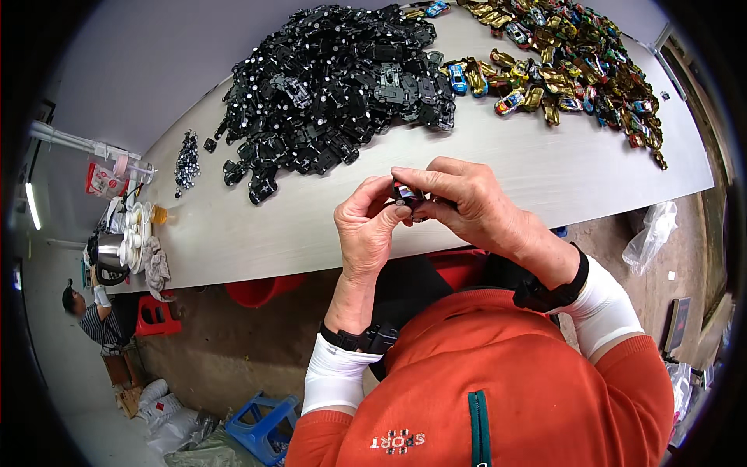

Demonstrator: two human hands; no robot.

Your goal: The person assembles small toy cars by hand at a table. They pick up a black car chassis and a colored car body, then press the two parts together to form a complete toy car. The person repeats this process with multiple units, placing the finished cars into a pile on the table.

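Over the table's near edge, my left hand [362,230] and my right hand [476,204] meet around a small toy car [405,193]. Fingertips and thumbs of both hands pinch it, covering most of it; dark parts and a bit of red and white show between them. Beyond my hands lies a large heap of black toy car chassis [334,93] with small wheels. To its right spreads a pile of shiny toy car bodies [560,78], gold inside and multicoloured outside. At the left sits a little pile of small silvery and dark parts [187,162].
The pale table [311,222] curves across the view. At its left end stand a metal kettle [111,257], white cups [138,237] and a cloth [156,268]. A person [97,317] is farther left. Below are a red basin [264,289], a red stool [156,315] and a blue stool [263,426].
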